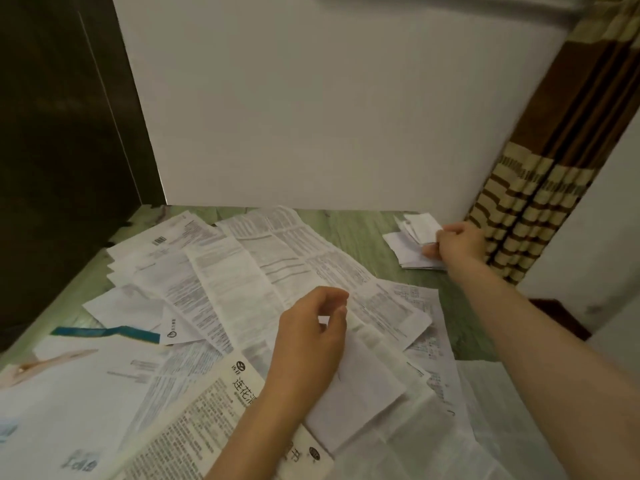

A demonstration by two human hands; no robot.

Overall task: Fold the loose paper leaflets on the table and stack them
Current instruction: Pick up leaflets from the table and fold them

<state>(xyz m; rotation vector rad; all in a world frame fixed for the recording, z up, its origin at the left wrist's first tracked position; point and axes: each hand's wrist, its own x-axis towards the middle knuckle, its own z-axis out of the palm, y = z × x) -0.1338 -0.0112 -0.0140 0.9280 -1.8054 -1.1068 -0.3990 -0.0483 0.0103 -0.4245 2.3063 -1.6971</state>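
Several loose printed paper leaflets (221,282) lie spread and overlapping over the green table (360,230). A stack of folded leaflets (408,247) sits at the far right by the wall. My right hand (457,244) reaches out to that stack and pinches a folded leaflet (424,225) on top of it. My left hand (311,341) hovers over the middle of the pile with fingers loosely curled. It holds nothing that I can see. A folded white sheet (360,386) lies just right of it.
A white wall (329,116) closes the far side of the table. A brown and cream patterned curtain (533,202) hangs at the right, close to the stack. A dark panel (59,150) stands at the left. A blue-striped leaflet (107,332) lies near the left edge.
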